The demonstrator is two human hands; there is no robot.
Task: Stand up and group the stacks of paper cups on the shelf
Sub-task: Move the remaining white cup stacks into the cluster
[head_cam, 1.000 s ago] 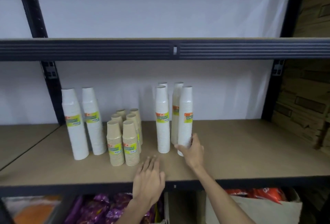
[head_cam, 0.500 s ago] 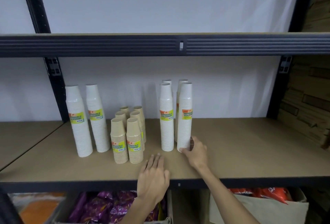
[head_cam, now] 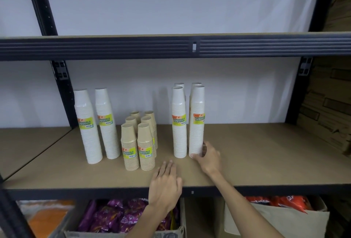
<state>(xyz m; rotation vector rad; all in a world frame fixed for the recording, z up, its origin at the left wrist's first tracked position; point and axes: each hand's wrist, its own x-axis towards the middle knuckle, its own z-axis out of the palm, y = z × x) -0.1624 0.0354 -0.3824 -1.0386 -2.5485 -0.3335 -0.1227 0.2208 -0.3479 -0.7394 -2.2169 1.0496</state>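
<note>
R hand (head_cam: 208,157) grip loosely round base of upright white cup stack (head_cam: 197,122) w/ yellow-green label; L hand (head_cam: 165,183) flat, empty.

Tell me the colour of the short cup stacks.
Tan, kraft-like short stacks, clearest in the head view.

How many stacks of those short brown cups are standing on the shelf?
6, all upright in one cluster on the shelf between the tall white stacks: two in front, two in the middle, two at the back. None seems hidden.

Shelf (head_cam: 266,158) is wide open at 3 o'clock of the white stacks (head_cam: 196,122); brown stacks (head_cam: 139,142) crowd 9 o'clock.
</note>
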